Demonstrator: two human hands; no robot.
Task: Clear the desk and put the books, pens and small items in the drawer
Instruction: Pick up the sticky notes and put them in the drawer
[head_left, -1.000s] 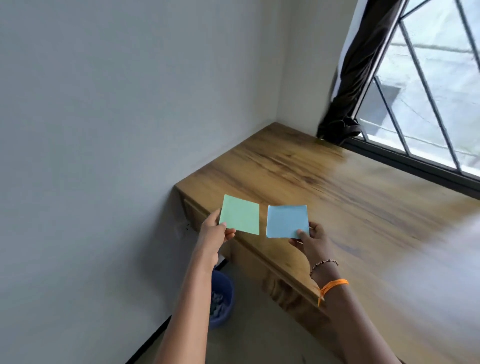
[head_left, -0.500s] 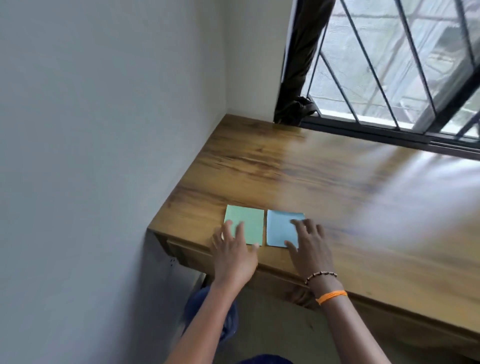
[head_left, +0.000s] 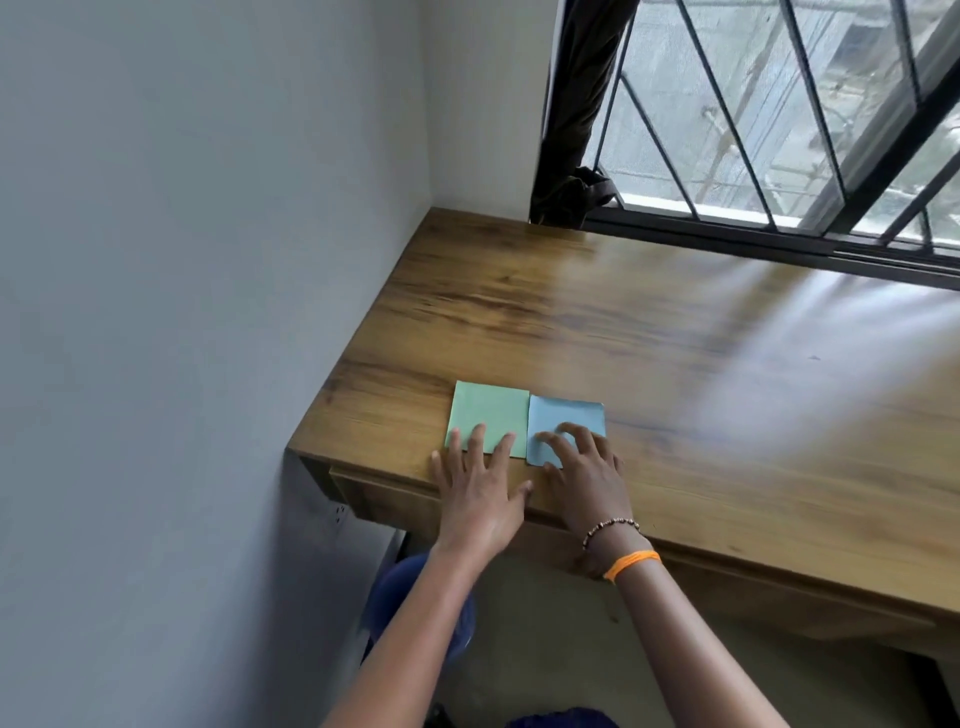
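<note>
A green paper square (head_left: 488, 410) and a blue paper square (head_left: 566, 415) lie flat, side by side, near the front left corner of the wooden desk (head_left: 675, 374). My left hand (head_left: 480, 493) rests palm down with its spread fingertips on the green square's near edge. My right hand (head_left: 584, 473) lies flat beside it, fingers spread over the blue square's near half. Neither hand grips anything. Below the desk's front edge runs a closed drawer front (head_left: 384, 499).
A grey wall (head_left: 208, 312) borders the desk on the left. A barred window (head_left: 779, 130) with a bunched dark curtain (head_left: 571, 156) stands behind it. A blue bin (head_left: 395, 597) sits on the floor under the desk, behind my left forearm.
One second ago each hand held a paper square up in the air. Both squares now lie on the desk with my hands pressing flat on them. The camera has tilted down.
</note>
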